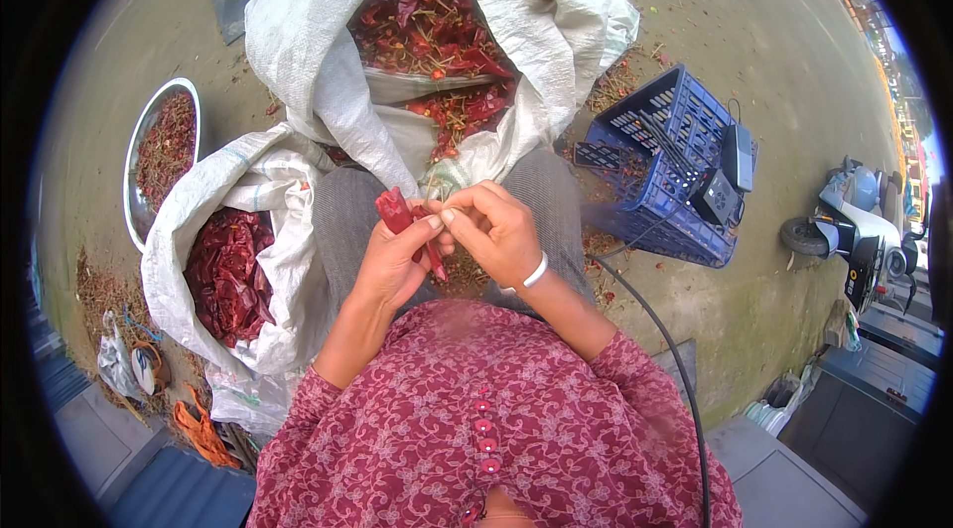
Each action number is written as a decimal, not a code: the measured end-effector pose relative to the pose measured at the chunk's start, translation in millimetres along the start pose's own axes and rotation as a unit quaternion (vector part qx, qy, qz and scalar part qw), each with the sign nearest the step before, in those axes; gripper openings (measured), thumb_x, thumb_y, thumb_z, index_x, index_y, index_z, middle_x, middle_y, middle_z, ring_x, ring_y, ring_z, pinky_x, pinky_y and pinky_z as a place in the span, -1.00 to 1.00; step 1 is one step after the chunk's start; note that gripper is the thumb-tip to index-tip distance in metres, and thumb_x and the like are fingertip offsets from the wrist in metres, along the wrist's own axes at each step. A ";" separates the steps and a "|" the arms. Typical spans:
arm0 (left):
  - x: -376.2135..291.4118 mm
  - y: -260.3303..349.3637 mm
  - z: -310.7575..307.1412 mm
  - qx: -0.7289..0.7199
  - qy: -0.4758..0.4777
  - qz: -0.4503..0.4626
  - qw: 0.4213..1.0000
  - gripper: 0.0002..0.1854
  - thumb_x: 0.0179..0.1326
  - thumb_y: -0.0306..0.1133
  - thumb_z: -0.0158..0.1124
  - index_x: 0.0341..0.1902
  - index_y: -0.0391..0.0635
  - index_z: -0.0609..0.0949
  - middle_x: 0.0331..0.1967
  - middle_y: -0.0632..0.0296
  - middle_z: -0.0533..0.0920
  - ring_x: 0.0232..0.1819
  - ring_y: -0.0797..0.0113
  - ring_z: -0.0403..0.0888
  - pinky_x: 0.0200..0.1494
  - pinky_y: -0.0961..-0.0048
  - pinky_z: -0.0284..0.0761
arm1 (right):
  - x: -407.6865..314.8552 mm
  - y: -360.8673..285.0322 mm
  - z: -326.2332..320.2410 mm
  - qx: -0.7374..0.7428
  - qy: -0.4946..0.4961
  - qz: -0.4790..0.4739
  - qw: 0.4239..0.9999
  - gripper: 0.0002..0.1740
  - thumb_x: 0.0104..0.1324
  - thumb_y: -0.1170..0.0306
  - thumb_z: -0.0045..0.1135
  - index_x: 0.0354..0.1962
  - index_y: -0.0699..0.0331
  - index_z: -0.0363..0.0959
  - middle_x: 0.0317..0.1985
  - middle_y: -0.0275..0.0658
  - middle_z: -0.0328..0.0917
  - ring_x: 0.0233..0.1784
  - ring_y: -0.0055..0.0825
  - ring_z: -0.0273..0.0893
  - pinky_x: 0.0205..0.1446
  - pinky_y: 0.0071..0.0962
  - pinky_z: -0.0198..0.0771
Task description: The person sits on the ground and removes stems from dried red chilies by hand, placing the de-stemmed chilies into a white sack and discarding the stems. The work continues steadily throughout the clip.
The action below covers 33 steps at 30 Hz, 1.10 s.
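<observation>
Between my knees, my left hand point(402, 260) grips dried red chili peppers point(393, 208), whose ends stick out above and below the fingers. My right hand point(491, 230) meets it at the fingertips, pinching a thin pale stem point(441, 189). Straight ahead stands a big white woven sack point(313, 37) with its mouth rolled wide, full of red chilies with stems point(424, 14). By my left knee, a smaller white woven sack point(175, 267) contains dark red chili pods point(231, 282) that show few stems.
On the left, a metal basin point(132, 208) holds chili scraps point(167, 148). A blue plastic crate point(670, 230) at right carries black electronic devices point(718, 193); a black cable point(659, 319) runs from there along my right side. Farther right stands a scooter point(867, 230). Orange cloth point(201, 431) lies lower left.
</observation>
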<state>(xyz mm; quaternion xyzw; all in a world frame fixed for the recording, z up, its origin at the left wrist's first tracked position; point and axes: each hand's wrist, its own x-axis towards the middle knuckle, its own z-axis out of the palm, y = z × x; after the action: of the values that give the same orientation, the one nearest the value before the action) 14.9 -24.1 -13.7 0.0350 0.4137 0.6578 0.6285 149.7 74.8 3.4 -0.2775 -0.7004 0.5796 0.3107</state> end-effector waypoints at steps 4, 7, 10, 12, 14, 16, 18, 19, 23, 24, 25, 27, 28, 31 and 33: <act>0.4 0.7 5.0 0.000 0.005 0.019 1.000 -0.84 0.29 -0.54 0.22 -0.07 -0.22 0.57 -0.32 0.21 0.64 -0.31 0.43 0.63 -0.22 0.48 0.60 | -0.8 -2.1 3.4 -0.057 0.025 -0.034 0.998 -0.94 0.32 0.54 0.18 -0.31 0.39 0.51 -0.38 -0.28 0.53 -0.48 -0.64 0.61 -0.46 -0.60 0.44; 1.4 -1.5 10.0 0.017 0.011 0.041 0.999 -0.88 0.26 -0.55 0.22 -0.13 -0.18 0.56 -0.30 0.23 0.63 -0.33 0.43 0.60 -0.20 0.43 0.54 | -1.1 3.6 8.5 0.080 0.039 0.044 0.995 -0.92 0.34 0.53 0.16 -0.31 0.40 0.48 -0.44 -0.30 0.54 -0.48 -0.66 0.59 -0.45 -0.60 0.45; 1.4 -2.3 13.7 0.023 0.016 0.060 0.998 -0.87 0.24 -0.58 0.23 -0.15 -0.17 0.56 -0.33 0.20 0.64 -0.33 0.44 0.59 -0.21 0.44 0.53 | -0.4 2.5 3.4 0.191 0.027 0.188 0.963 -0.87 0.40 0.45 0.08 -0.31 0.35 0.49 -0.52 -0.39 0.54 -0.55 -0.77 0.41 -0.53 -0.70 0.27; 1.6 -3.4 10.1 0.042 0.015 0.062 0.997 -0.87 0.24 -0.59 0.23 -0.16 -0.18 0.56 -0.33 0.20 0.64 -0.33 0.44 0.58 -0.21 0.44 0.52 | 0.1 9.3 0.7 0.286 0.012 0.267 0.920 -0.86 0.41 0.43 0.07 -0.31 0.33 0.48 -0.52 -0.41 0.49 -0.60 -0.78 0.30 -0.57 -0.71 0.18; 1.2 -2.3 10.7 0.054 0.012 0.069 0.996 -0.88 0.24 -0.59 0.22 -0.17 -0.19 0.55 -0.33 0.20 0.64 -0.33 0.44 0.57 -0.21 0.45 0.51 | 2.1 12.0 -1.6 0.381 0.002 0.343 0.859 -0.86 0.41 0.42 0.06 -0.32 0.31 0.47 -0.52 -0.42 0.44 -0.62 -0.77 0.22 -0.59 -0.70 0.12; 1.5 -2.2 7.6 0.063 -0.006 0.074 0.995 -0.88 0.23 -0.59 0.22 -0.18 -0.20 0.55 -0.33 0.20 0.63 -0.34 0.45 0.56 -0.22 0.46 0.50 | 3.1 14.6 -5.1 0.446 -0.010 0.378 0.811 -0.87 0.42 0.43 0.05 -0.31 0.31 0.46 -0.51 -0.41 0.41 -0.62 -0.76 0.20 -0.59 -0.70 0.12; 1.9 0.7 5.0 0.075 -0.025 0.070 0.994 -0.88 0.22 -0.60 0.22 -0.18 -0.21 0.55 -0.34 0.20 0.63 -0.35 0.46 0.55 -0.22 0.47 0.49 | 2.3 21.0 -5.4 0.512 -0.022 0.403 0.758 -0.87 0.43 0.42 0.04 -0.29 0.31 0.44 -0.51 -0.39 0.38 -0.62 -0.74 0.19 -0.60 -0.68 0.12; 2.3 3.9 4.1 0.083 -0.035 0.063 0.994 -0.88 0.21 -0.60 0.23 -0.18 -0.21 0.55 -0.34 0.21 0.63 -0.35 0.46 0.55 -0.23 0.48 0.48 | 1.2 22.9 -5.4 0.532 -0.024 0.409 0.741 -0.87 0.43 0.42 0.04 -0.29 0.31 0.44 -0.51 -0.39 0.38 -0.62 -0.74 0.19 -0.60 -0.68 0.13; 4.8 11.3 -1.6 0.097 -0.075 0.052 0.991 -0.87 0.17 -0.60 0.24 -0.20 -0.23 0.55 -0.36 0.21 0.62 -0.36 0.47 0.53 -0.25 0.49 0.46 | -2.3 24.8 -2.5 0.580 -0.037 0.423 0.695 -0.85 0.44 0.38 0.02 -0.30 0.29 0.42 -0.51 -0.41 0.35 -0.62 -0.73 0.18 -0.59 -0.68 0.14; 4.8 13.2 -1.0 0.096 -0.086 0.054 0.990 -0.88 0.17 -0.60 0.24 -0.21 -0.23 0.56 -0.37 0.22 0.61 -0.37 0.48 0.53 -0.25 0.49 0.45 | -2.3 24.6 -2.8 0.583 -0.039 0.426 0.691 -0.84 0.45 0.37 0.01 -0.31 0.28 0.42 -0.51 -0.42 0.34 -0.61 -0.72 0.18 -0.59 -0.68 0.14; 4.4 15.5 0.4 0.095 -0.097 0.057 0.989 -0.88 0.17 -0.60 0.24 -0.21 -0.23 0.56 -0.38 0.22 0.61 -0.37 0.48 0.53 -0.26 0.49 0.45 | -1.9 26.5 -4.2 0.628 -0.039 0.415 0.657 -0.82 0.45 0.35 0.00 -0.31 0.27 0.41 -0.51 -0.43 0.34 -0.61 -0.72 0.18 -0.59 -0.68 0.14; 2.0 16.6 0.7 0.083 -0.105 0.053 0.990 -0.89 0.17 -0.59 0.25 -0.22 -0.22 0.56 -0.39 0.23 0.60 -0.37 0.48 0.52 -0.27 0.49 0.44 | 0.2 35.7 -11.2 0.712 -0.039 0.389 0.583 -0.80 0.46 0.32 -0.03 -0.32 0.25 0.40 -0.51 -0.45 0.32 -0.60 -0.71 0.18 -0.59 -0.68 0.15; -2.1 16.1 1.6 0.073 -0.103 0.049 0.991 -0.89 0.17 -0.59 0.25 -0.23 -0.22 0.56 -0.40 0.24 0.59 -0.38 0.48 0.52 -0.27 0.49 0.44 | 7.7 40.9 -21.1 0.717 -0.023 0.358 0.598 -0.75 0.48 0.28 -0.08 -0.35 0.23 0.40 -0.52 -0.46 0.27 -0.61 -0.68 0.15 -0.58 -0.67 0.16; -8.9 13.7 -0.4 0.077 -0.080 0.033 0.993 -0.89 0.20 -0.55 0.23 -0.19 -0.22 0.56 -0.41 0.25 0.58 -0.40 0.48 0.51 -0.30 0.51 0.43 | 4.6 38.7 -39.4 0.302 -0.053 0.293 0.906 -0.86 0.41 0.37 0.07 -0.27 0.27 0.45 -0.33 -0.40 0.52 -0.43 -0.69 0.44 -0.42 -0.67 0.34; -10.1 13.3 -3.1 0.090 -0.065 0.012 0.994 -0.88 0.22 -0.53 0.23 -0.18 -0.22 0.56 -0.40 0.25 0.57 -0.42 0.50 0.50 -0.32 0.52 0.43 | -4.4 32.4 -33.1 0.095 -0.180 0.207 0.957 -0.65 0.32 0.43 0.23 0.04 0.34 0.48 -0.06 -0.21 0.57 -0.06 -0.58 0.57 -0.02 -0.55 0.52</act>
<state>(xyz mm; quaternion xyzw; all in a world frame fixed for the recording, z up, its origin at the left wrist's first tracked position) 4.6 -32.6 -3.1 0.1392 0.4286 0.6217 0.6406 178.5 98.3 -24.6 -0.2762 -0.6137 0.7355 0.0779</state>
